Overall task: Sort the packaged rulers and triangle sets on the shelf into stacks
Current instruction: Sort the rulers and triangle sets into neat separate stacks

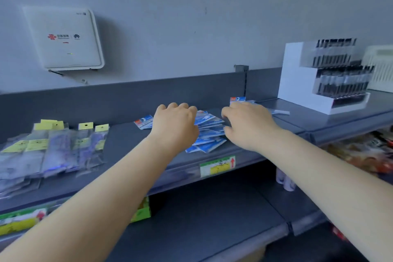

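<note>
**A:** What is in front of the person?

**B:** A dark grey metal shelf (127, 138) set against a pale grey wall. Both bare forearms reach forward over it. In the middle of the shelf lies a loose, fanned pile of blue-and-white flat plastic packets (209, 134), overlapping at untidy angles.

**A:** Where are the hands compared with that pile?

**B:** The left hand (175, 125) is at the pile's left edge, palm down, covering part of it. Its fingers curl downward onto the packets, but whether they grip one is hidden by the back of the hand, so I cannot tell. The right hand (248, 125) is at the pile's right edge, also palm down, fingers bent toward the packets; its hold is likewise hidden. The pile sits between the two hands, touching both.

**A:** Are there other packets?

**B:** Yes. One blue-and-white packet with a red corner (143, 121) pokes out just left of the left hand. Another, its red-and-blue header card (237, 99) showing, lies behind the right hand. Well apart, at the shelf's left end, is a spread of clear plastic sleeves with yellow header cards (55, 147).

**A:** Anything else nearby?

**B:** A white stepped display stand of dark pens (331, 78) on the right, and a white wall-mounted router box (63, 38) above left.
</note>
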`<state>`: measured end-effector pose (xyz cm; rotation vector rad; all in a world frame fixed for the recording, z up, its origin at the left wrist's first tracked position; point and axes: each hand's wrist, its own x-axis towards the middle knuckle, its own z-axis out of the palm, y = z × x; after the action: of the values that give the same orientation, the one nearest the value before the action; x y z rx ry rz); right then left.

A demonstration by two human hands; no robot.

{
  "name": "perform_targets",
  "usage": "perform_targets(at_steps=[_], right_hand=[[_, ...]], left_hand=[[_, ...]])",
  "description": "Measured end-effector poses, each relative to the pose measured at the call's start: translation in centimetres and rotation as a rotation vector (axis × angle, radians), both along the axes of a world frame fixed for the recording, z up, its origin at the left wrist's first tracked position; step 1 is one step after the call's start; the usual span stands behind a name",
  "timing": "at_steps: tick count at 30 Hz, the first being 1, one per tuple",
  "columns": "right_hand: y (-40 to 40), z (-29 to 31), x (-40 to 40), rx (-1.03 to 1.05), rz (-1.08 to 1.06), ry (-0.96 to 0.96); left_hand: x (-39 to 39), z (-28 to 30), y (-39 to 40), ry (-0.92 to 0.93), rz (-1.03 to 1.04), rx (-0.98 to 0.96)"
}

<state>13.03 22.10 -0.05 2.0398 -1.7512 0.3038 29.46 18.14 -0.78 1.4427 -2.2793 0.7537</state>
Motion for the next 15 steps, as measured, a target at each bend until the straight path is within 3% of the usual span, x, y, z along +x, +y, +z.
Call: perform_targets(at_steps=[7,15], right_hand=[[1.5,-1.0,-9.1,0.026,-0.11,-0.126],[-0.8,-2.0,-15.7,0.054,-0.17,-0.129]], left_hand=[[-9.4,-1.1,-0.6,-0.027,-0.124,0.062],[-16.7,-2.2,-4.4,-0.095,-0.172,0.106]])
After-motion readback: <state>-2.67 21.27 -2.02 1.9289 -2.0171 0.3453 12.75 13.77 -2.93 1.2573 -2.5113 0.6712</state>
